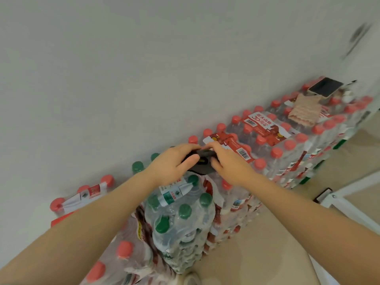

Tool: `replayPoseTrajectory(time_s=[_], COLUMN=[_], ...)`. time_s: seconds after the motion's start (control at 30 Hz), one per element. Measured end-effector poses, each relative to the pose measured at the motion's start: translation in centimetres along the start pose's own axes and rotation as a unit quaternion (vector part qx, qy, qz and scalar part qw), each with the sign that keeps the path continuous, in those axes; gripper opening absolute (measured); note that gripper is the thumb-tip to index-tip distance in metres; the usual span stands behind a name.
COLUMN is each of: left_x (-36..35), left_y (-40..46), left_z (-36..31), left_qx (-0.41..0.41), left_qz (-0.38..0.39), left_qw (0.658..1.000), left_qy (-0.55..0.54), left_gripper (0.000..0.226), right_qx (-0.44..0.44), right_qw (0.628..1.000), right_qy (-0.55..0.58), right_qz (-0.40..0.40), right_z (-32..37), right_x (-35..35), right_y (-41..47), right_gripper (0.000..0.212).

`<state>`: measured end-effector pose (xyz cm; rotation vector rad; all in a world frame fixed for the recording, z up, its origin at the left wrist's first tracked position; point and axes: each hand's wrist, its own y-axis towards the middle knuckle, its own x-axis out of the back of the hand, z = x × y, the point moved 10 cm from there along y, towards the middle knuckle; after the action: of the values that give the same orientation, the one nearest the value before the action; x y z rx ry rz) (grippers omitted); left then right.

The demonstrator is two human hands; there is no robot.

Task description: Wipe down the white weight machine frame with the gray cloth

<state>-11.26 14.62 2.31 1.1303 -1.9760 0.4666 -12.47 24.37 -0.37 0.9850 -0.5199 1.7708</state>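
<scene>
Gripping the dark gray cloth on the water bottle packs, both hands' fingers probably gathered it up for wiping.

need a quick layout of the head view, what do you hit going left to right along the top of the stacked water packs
red-capped pack → left hand → gray cloth → right hand → red label with barcode → pinkish cloth → phone

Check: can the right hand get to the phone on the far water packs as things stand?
Probably not yet: the right hand and left hand both grip the dark cloth, and the phone lies well beyond. Nothing blocks the path, though.
</scene>
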Motion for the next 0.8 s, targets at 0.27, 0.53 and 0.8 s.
replayPoseTrajectory(time_s=[0.27,0.53,0.8], left_x=[-10.5,-20.7,-26.3], left_y=[3.7,-0.5,-5.8], left_z=[-11.5,-21.8,-29.0], left_qx=[-0.028,0.001,0.026], left_qz=[0.030,0.039,0.108], left_qw=[0.991,0.971,0.930], left_qy=[-0.130,-0.236,-0.349], left_gripper=[0.022,0.006,0.010], right_qx=[-0.171,-0.244,-0.253], right_qw=[0.961,0.903,0.715], right_qy=[0.205,0.347,0.609], right_qz=[-0.070,-0.072,-0.230], right_z=[-8.8,-13.4,-13.1], right_x=[7.5,10.0,9.2], right_y=[-14.9,-31.9,-44.5], right_gripper=[0.023,0.040,0.044])
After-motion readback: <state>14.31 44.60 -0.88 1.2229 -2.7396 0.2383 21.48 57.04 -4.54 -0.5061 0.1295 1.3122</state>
